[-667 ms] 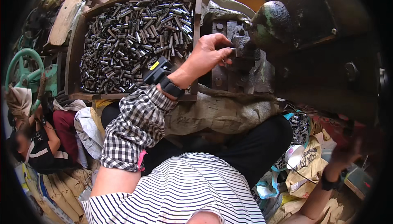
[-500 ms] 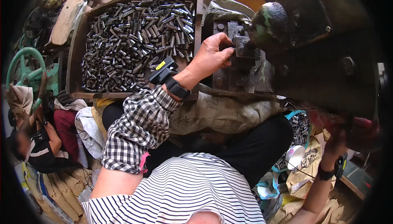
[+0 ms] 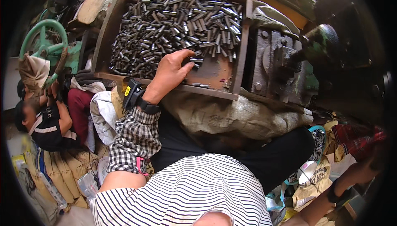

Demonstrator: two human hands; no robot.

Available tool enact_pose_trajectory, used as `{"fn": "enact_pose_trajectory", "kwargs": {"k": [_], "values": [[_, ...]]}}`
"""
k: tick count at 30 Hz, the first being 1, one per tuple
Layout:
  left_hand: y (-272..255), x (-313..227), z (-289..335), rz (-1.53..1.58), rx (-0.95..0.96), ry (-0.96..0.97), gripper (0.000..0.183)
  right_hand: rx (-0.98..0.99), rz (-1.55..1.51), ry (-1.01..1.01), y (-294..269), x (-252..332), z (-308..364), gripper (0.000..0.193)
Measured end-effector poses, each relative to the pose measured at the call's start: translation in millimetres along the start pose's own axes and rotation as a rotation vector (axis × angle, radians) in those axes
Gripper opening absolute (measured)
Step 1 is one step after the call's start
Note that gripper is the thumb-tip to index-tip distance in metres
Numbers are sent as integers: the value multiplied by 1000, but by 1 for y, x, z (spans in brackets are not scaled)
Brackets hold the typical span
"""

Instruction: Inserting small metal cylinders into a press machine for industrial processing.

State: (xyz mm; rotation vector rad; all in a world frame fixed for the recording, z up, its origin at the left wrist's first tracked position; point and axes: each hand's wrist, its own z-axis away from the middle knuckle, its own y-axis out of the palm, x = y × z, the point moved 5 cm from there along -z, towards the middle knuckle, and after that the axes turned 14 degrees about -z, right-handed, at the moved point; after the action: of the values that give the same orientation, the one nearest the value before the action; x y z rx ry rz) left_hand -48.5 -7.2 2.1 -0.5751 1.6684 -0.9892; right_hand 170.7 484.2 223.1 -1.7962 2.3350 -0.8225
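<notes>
Short dark metal tubes (image 3: 165, 27) lie heaped in a shallow wooden tray (image 3: 246, 52). Over the tray's near part, my left hand (image 3: 171, 71) has thumb and forefinger apart, their tips beside a few tubes at the edge of the heap; I see none gripped. To the right of the tray stands a dark, greasy machine with a metal fixture block (image 3: 285, 58). At the far lower right, my right hand (image 3: 366, 170) reaches into shadow beside the machine; its fingers are too dark to make out.
Near my right knee, a blue-rimmed container (image 3: 316, 137) holds more metal pieces, beside a white cup (image 3: 307, 171) and brown paper sacks (image 3: 316, 184). Sacking (image 3: 231, 112) hangs below the tray. At left, another person (image 3: 51, 118) sits by a green handwheel (image 3: 43, 46).
My left hand has left the machine's fixture and come back left over the tubes in the tray. My right hand has shifted right and farther into shadow. The view has shifted too.
</notes>
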Motion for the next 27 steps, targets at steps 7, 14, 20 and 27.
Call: {"fn": "enact_pose_trajectory", "kwargs": {"k": [7, 14, 20, 27], "values": [[-5, 0, 8, -480, 63, 91, 24, 773, -484, -341, 28, 171, 133, 46], [-18, 12, 3, -508, -32, 40, 25, 1013, -982, -534, 183, 303, 203, 19], [-11, 12, 2, -755, 10, 12, 24, 1026, -914, -733, 240, 369, 248, 26], [-4, 9, -1, -773, -5, 78, 14, 1122, -827, -794, 243, 365, 249, 17]]}}
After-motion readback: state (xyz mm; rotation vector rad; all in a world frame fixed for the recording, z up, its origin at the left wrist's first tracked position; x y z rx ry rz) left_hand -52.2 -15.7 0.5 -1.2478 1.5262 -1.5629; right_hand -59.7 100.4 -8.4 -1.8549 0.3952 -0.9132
